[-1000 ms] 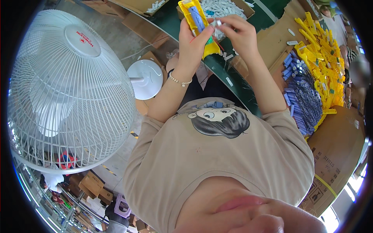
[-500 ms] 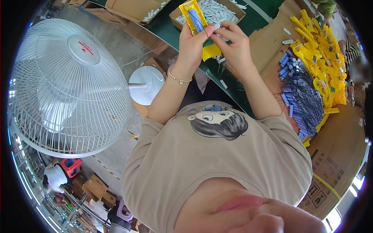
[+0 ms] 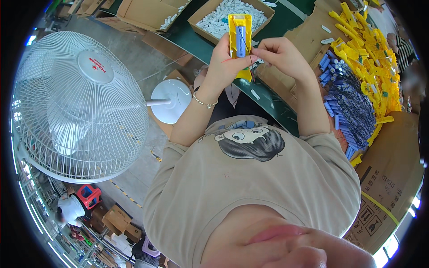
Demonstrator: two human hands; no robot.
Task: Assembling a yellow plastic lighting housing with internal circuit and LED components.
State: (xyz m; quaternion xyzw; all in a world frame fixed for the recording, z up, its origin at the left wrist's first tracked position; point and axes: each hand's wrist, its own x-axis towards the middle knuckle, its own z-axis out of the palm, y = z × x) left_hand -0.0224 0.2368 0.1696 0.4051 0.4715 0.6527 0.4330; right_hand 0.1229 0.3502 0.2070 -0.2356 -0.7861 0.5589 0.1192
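My left hand grips a yellow plastic housing, its open side facing up, with the thumb laid across it. Inside the housing lies a blue cylindrical battery. Thin dark wires hang below the thumb, next to my right fingertips. My right hand is closed in a pinch at the housing's right side; whatever sits between its fingertips is too small to make out. Just beyond the housing stands a cardboard box full of small white plastic parts.
A green table bears a flattened cardboard sheet. To the right are piled blue batteries with dark wires and yellow housings. A large white fan stands on the left, and a big carton on the right.
The housing has turned more upright and moved right and down in view. My right hand has shifted right and down; the white piece at its fingertips earlier no longer shows there.
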